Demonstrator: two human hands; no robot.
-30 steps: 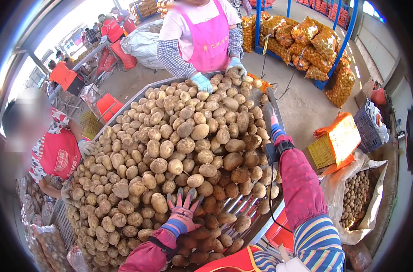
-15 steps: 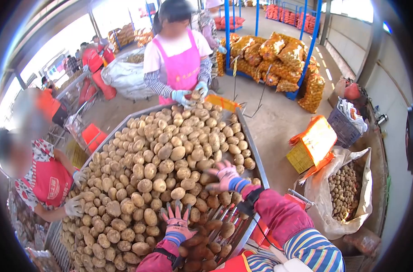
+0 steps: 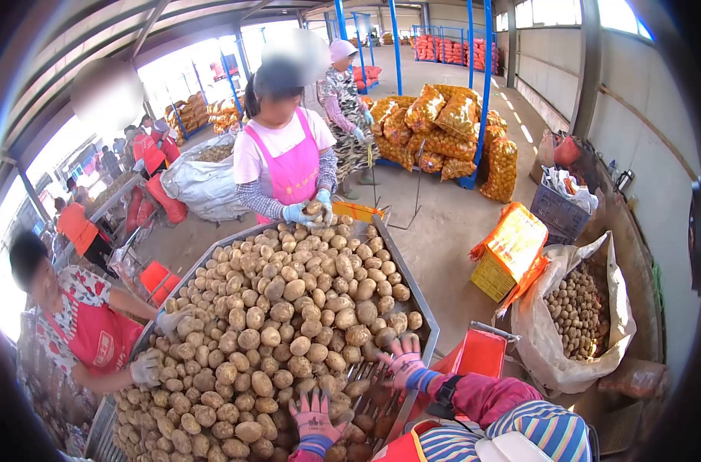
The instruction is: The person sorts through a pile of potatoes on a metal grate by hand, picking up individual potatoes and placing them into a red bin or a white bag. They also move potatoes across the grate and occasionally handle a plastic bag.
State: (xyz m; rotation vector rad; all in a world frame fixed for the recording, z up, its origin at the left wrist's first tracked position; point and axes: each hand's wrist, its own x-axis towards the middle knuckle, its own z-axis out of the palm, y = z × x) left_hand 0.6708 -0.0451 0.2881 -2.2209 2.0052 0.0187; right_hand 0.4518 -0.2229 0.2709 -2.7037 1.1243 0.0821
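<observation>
Many potatoes (image 3: 266, 339) are heaped on a metal-edged sorting table (image 3: 416, 289). My left hand (image 3: 318, 420), in a pink glove with grey fingertips, lies palm down with fingers spread at the near edge of the heap, touching potatoes. My right hand (image 3: 404, 362), gloved alike, is spread near the table's right edge, beside potatoes and above the slats (image 3: 370, 371). Neither hand holds anything. Darker potatoes lie between and below the hands, partly blurred.
Across the table a co-worker in a pink apron (image 3: 293, 173) holds a potato; another in a red apron (image 3: 104, 339) reaches in from the left. A white sack (image 3: 539, 339), yellow crate (image 3: 491, 279) and red container (image 3: 481, 353) stand right. Filled net bags (image 3: 443, 123) are behind.
The view has tilted up and shifted. Both my hands have spread wider over the near side, and potatoes beside them have moved, baring more slats near my right hand.
</observation>
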